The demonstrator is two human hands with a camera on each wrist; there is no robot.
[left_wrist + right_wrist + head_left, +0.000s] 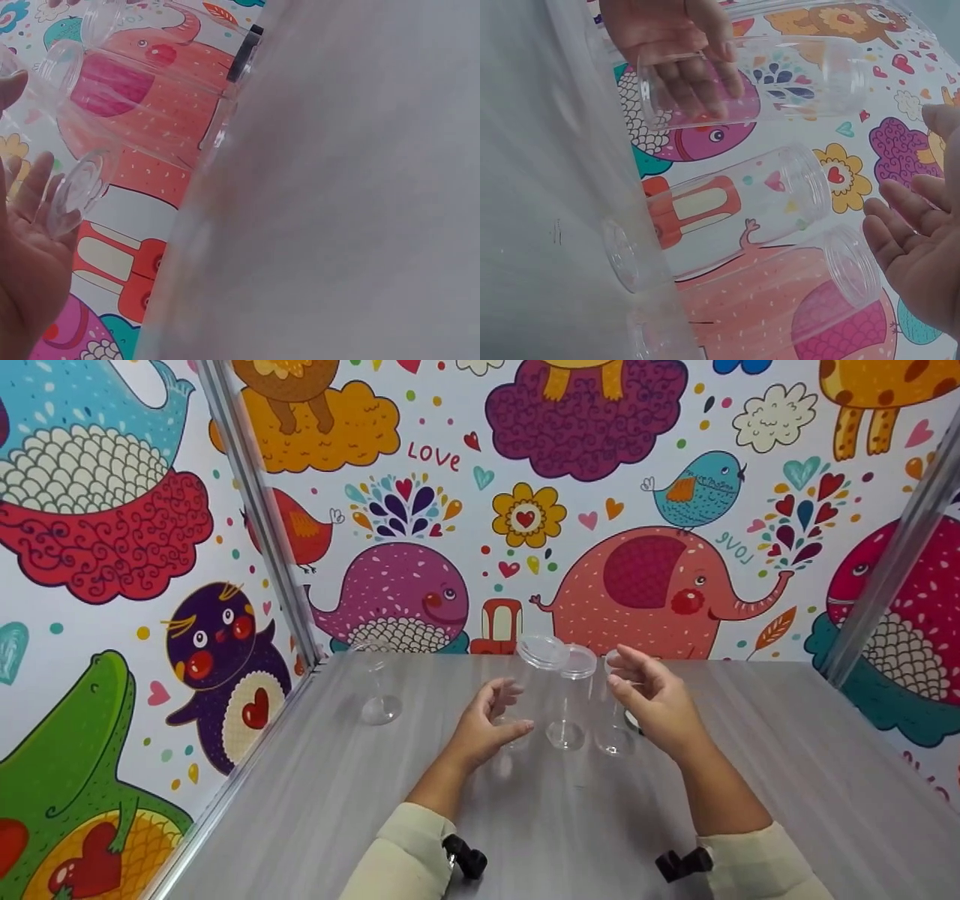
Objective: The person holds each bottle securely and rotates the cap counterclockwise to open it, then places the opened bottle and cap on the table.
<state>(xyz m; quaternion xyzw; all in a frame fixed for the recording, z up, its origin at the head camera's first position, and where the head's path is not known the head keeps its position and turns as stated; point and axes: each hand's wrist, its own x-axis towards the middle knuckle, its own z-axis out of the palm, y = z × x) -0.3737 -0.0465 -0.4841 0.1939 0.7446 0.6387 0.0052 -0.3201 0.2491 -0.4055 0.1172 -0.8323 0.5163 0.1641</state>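
My left hand [487,724] holds a clear plastic jar [541,652] near its lower end, the fingers curled round it and the thumb on the near side. In the right wrist view this jar [802,86] is tilted and clear of the table, with the fingers seen through its wall. Two similar clear jars, a middle jar [566,735] and a right-hand jar [615,744], stand upright beside it. My right hand [664,705] is raised by the right-hand jar's top, fingers relaxed and apart, gripping nothing. Whether a fingertip touches the rim, I cannot tell.
Another clear jar [381,709] stands apart on the left of the grey table [300,817]. Behind the right hand lies a dark-edged object [632,721], mostly hidden. Printed cartoon panels [420,585] border the table at the back and sides.
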